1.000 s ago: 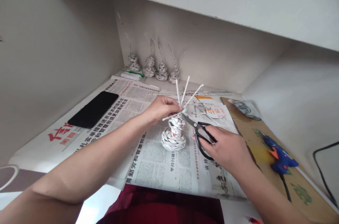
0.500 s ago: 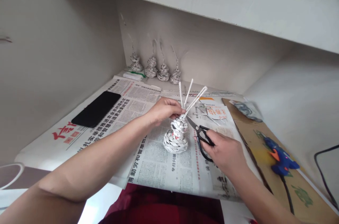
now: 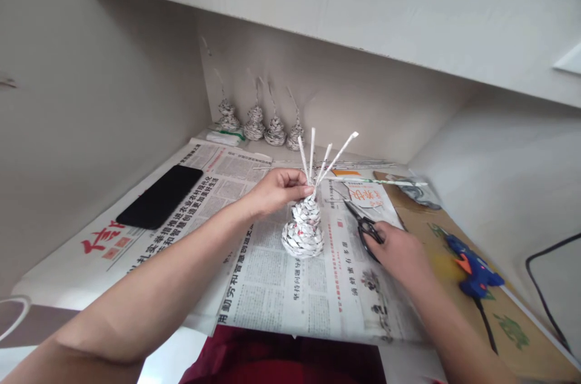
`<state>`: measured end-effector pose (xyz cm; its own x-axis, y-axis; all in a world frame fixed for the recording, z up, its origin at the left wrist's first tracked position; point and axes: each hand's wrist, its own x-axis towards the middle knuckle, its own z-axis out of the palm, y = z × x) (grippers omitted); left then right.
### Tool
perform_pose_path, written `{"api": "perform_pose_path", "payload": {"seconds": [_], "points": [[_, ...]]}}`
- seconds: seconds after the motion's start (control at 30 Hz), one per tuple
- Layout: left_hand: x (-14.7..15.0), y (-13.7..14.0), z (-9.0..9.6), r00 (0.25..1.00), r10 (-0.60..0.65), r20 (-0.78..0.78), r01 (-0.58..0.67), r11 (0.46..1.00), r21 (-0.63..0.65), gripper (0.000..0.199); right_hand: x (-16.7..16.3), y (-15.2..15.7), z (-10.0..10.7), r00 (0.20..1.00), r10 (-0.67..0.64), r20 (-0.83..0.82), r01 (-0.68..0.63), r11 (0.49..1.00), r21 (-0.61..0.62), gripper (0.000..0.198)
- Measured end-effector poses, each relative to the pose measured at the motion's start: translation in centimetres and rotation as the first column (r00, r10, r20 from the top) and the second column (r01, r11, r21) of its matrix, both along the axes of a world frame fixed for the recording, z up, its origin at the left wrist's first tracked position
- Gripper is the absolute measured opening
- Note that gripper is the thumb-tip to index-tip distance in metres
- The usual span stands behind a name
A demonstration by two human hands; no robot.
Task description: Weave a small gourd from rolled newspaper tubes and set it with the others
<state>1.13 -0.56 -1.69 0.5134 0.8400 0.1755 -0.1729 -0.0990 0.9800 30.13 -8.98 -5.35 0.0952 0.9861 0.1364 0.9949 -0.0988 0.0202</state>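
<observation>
A gourd woven from rolled newspaper strips [image 3: 303, 237] stands upright on the newspaper. My left hand [image 3: 280, 192] pinches its narrow neck between thumb and fingers. Several paper ends [image 3: 338, 154] fan upward from the neck. One long paper strip [image 3: 385, 181] stretches to the right from near the neck; whether it is attached there I cannot make out. My right hand [image 3: 402, 252] is closed around the handles of black-handled scissors [image 3: 367, 227]. Their blades point toward the gourd but lie apart from it, over the newspaper.
Several similar woven gourds [image 3: 275, 131] line the back wall. A black phone [image 3: 160, 196] lies at left on newspaper [image 3: 254, 299]. At right, a blue glue gun [image 3: 476, 266] rests on cardboard [image 3: 436, 257], near a crumpled plastic bag [image 3: 420, 193]. A slanted white panel [image 3: 318, 3] hangs overhead.
The scissors have moved right, away from the gourd's neck. The upright ends are spread wider, and a long strip now shows stretching right. My left hand still pinches the neck.
</observation>
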Motion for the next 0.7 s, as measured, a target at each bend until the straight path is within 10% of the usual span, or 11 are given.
{"api": "perform_pose_path", "payload": {"seconds": [0.23, 0.33, 0.47, 0.7], "points": [[0.3, -0.1, 0.0, 0.989, 0.147, -0.019, -0.145, 0.984, 0.108, 0.022, -1.5, 1.0, 1.1, 0.955, 0.138, -0.261, -0.066, 0.962, 0.264, 0.031], [0.5, -0.5, 0.1, 0.972, 0.226, -0.062, -0.209, 0.957, 0.202, 0.024, -5.8, 1.4, 2.7, 0.636, 0.343, -0.691, -0.188, 0.938, 0.292, 0.023], [0.7, -0.8, 0.1, 0.962, 0.261, -0.080, -0.228, 0.929, 0.291, 0.024, -10.8, 3.2, 3.8, 0.161, 0.308, -0.938, -0.179, 0.943, 0.279, 0.026], [0.5, 0.2, -0.8, 0.917, 0.388, -0.090, -0.331, 0.868, 0.371, 0.021, -12.7, 5.9, 3.2, 0.008, 0.256, -0.967, -0.084, 0.963, 0.255, 0.026]]}}
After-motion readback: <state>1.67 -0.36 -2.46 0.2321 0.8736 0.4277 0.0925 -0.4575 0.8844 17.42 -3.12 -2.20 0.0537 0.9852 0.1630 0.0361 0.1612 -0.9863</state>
